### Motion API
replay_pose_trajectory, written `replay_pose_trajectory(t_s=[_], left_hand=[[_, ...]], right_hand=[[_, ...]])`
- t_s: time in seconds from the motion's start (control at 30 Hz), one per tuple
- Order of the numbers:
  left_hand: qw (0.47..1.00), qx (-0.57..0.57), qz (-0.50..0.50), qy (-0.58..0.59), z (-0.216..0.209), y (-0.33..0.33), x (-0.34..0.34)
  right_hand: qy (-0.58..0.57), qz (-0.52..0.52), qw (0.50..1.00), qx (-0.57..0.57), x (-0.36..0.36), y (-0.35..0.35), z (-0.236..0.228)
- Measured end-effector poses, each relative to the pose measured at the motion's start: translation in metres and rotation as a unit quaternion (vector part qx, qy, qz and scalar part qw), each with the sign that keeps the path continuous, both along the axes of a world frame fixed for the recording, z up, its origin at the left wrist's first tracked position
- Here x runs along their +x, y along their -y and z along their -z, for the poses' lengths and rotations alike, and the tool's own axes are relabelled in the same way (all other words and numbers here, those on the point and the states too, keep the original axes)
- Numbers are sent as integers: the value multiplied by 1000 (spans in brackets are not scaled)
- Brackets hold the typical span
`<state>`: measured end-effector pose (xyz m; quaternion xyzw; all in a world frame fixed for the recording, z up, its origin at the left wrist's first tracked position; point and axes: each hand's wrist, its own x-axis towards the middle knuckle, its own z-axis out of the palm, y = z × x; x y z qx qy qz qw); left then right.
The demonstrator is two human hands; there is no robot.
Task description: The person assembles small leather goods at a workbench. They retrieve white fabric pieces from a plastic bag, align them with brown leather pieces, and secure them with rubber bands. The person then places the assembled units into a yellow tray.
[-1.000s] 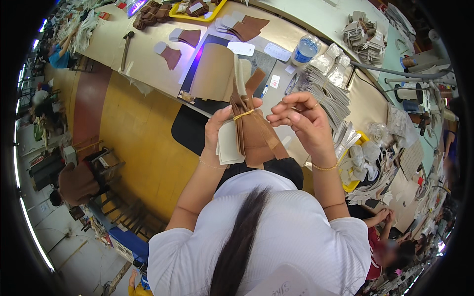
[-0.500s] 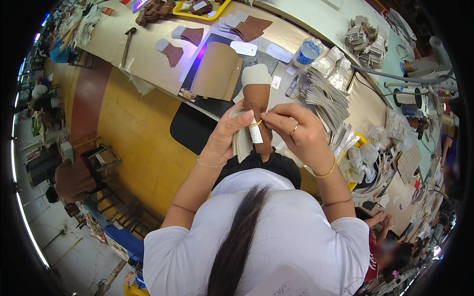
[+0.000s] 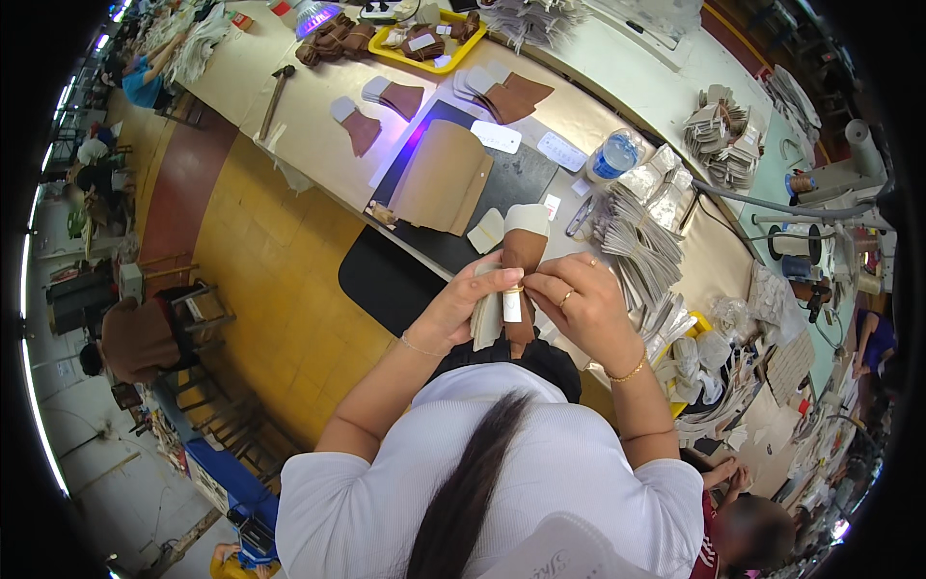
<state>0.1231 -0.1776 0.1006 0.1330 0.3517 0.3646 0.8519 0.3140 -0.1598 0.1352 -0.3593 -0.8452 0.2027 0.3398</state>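
Holding the brown-and-white bundle (image 3: 525, 252) above the lap (image 3: 558, 374) with the left hand (image 3: 473, 301), pinching at its band (image 3: 518, 288) with the right hand (image 3: 586, 304). Better to press the bundle evenly and keep the band untwisted.

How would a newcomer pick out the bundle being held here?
Start at the white shirt, lower centre, and look just above it. The brown, pale-ended bundle is between the left hand and the right hand. Unlike the flat brown stacks on the table, it shows a white label near its middle.
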Motion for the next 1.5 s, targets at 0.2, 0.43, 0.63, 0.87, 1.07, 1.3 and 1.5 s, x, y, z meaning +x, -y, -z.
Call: replay_pose_trajectory(t_s=[0.2,0.43,0.63,0.87,1.07,1.3,1.5], left_hand=[[999,-4,37,-27,4,-8,3],[999,-10,27,-32,3,-24,1],[998,-39,0,-39,8,-42,4],[991,53,13,-122,23,-81,2],[949,131,187,-216,40,-121,-13],[708,316,241,-584,27,-253,-84],[488,231,152,-828,108,-403,-139]], right_hand=[[38,-31,999,2,8,-6,7],[37,5,999,-4,0,-18,15],[4,30,994,-101,-2,-33,21],[-196,50,914,-352,-10,-48,50],[-227,157,831,-483,-5,-56,80],[-43,269,862,-426,21,-46,100],[6,328,838,-436,35,17,169]])
